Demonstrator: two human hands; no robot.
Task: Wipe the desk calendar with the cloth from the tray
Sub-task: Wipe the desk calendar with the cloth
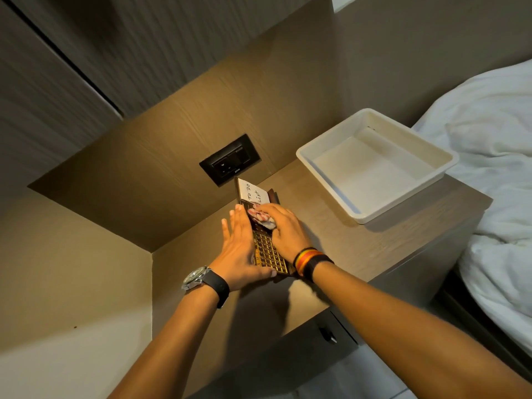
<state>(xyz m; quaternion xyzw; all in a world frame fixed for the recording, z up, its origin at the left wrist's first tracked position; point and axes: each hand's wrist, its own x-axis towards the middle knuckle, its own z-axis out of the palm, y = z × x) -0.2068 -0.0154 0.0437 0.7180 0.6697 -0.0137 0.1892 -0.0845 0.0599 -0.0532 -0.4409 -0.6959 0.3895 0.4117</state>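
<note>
A dark desk calendar (266, 251) with a gold date grid and a white "TO DO LIST" pad at its far end stands on the bedside table (339, 234). My left hand (240, 251) lies flat along its left side, fingers spread, thumb at its near end. My right hand (283, 230) presses a small crumpled white and pink cloth (263, 220) onto the calendar's face, just below the pad. The white tray (305, 155) sits to the right with nothing in it.
A black wall socket plate (230, 159) is on the wood panel behind the calendar. A bed with white bedding (495, 168) borders the table on the right. A drawer handle (326, 334) shows on the table's front.
</note>
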